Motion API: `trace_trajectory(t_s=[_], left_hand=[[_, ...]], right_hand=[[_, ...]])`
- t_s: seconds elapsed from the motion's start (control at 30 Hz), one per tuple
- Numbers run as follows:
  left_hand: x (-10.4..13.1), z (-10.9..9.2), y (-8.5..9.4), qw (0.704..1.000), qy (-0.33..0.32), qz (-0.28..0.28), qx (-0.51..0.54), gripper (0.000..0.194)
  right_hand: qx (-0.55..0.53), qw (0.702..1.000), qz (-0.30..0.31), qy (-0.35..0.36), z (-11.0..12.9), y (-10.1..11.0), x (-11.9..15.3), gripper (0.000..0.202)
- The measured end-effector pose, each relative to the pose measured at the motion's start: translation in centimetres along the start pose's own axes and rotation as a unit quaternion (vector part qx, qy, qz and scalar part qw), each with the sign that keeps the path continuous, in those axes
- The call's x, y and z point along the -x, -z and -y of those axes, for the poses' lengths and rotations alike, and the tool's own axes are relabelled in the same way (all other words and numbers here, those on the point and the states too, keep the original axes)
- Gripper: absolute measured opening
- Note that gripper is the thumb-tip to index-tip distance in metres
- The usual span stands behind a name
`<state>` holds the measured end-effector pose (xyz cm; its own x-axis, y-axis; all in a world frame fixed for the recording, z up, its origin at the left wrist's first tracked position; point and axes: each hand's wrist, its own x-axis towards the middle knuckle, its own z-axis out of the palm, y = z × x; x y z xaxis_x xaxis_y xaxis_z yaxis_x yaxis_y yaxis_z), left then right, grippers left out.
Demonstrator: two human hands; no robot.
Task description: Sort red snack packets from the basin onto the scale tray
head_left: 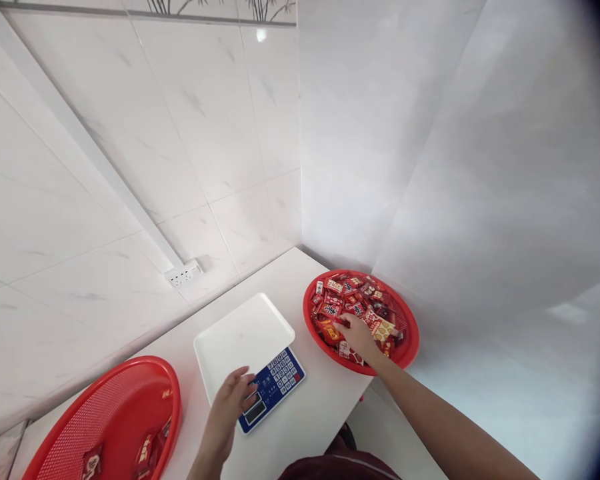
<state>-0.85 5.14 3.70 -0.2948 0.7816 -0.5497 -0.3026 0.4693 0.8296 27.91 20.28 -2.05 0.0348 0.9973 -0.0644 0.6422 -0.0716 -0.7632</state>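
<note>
A red basket [414, 333] stood right of the frame's centre, heaped with small wrapped packets [334, 287], mostly red, with some yellow and white print among them. The right hand [357, 335] reached into it from the lower right, its fingers bent down against the packets near the basket's left side; whether they had gripped one could not be told, since red wrapping lay all round the fingertips.

In the lower centre of the frame, the left hand [226, 403] was over the near edge of a scale [245, 333], its fingers loosely parted, with nothing seen between them. They partly covered the blue panel [267, 387] near its dark display [254, 408]; whether they touched it was unclear. The scale's white plate bore no packets, and the number keys [284, 370] showed to the right of the hand.

At the lower left, a second basket [174, 400], also red, was cut off by the frame and held only a few packets [143, 453] toward its bottom. Both baskets and the scale stood on a white desk [305, 413], against a tiled wall [220, 120] with a socket strip [183, 274] left of centre.
</note>
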Motion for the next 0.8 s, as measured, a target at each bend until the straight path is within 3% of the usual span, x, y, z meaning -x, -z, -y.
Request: trace_trajectory(t_s=[0.1,0.17,0.23,0.3,0.47,0.67,0.8], left_hand=[[0.5,0.1,-3.2,0.997,0.007,0.077,-0.024,0.045],[0.7,0.1,-4.9,0.993,0.009,0.117,-0.021,0.049],[0.7,0.1,-5.9,0.987,0.004,0.158,0.000,0.050],[0.6,0.1,-6.3,0.985,-0.013,0.174,0.016,0.048],[0.8,0.3,-5.3,0.985,-0.029,0.167,0.029,0.042],[1.1,0.7,-4.3,0.986,0.015,0.126,0.107,0.034],[0.9,1.0,-3.4,0.995,0.003,0.074,0.072,0.031]], right_hand=[[-0.206,0.976,0.061,-0.045,2.0,0.0,1.7,0.021],[-0.361,0.916,0.148,-0.094,3.7,-0.7,3.1,0.025],[-0.433,0.866,0.224,-0.112,5.3,-1.5,4.6,0.029],[-0.449,0.844,0.278,-0.097,6.6,-2.3,5.8,0.032],[-0.449,0.816,0.355,-0.079,8.2,-3.2,7.2,0.041],[-0.460,0.808,0.350,-0.114,9.0,-3.5,7.1,0.040],[-0.458,0.811,0.343,-0.122,9.4,-3.4,6.9,0.037]])
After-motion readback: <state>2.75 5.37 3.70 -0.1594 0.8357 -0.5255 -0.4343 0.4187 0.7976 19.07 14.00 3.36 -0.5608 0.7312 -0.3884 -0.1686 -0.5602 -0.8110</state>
